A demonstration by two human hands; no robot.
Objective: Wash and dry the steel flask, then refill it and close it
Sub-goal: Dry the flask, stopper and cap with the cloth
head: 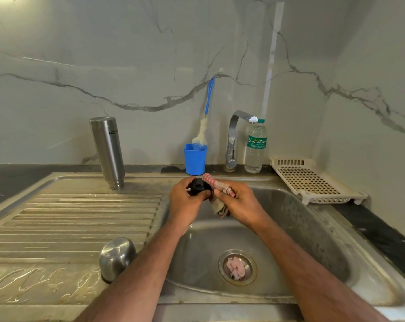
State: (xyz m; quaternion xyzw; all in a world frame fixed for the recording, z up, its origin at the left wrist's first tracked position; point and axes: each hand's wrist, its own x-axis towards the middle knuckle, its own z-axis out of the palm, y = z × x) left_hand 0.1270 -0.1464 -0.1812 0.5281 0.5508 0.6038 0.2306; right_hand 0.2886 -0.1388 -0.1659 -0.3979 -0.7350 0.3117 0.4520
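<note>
Your left hand grips a black stopper; your right hand pinches a checked cloth against it, above the sink.
Flask: upside down on the drainboard, mouth down, leaning slightly.
Steel cap: near drainboard edge, beside your left forearm.
Back ledge of the worktop: blue cup holding a brush, tap, water bottle.
Right: white rack.
Drain: pink scrap.
</note>
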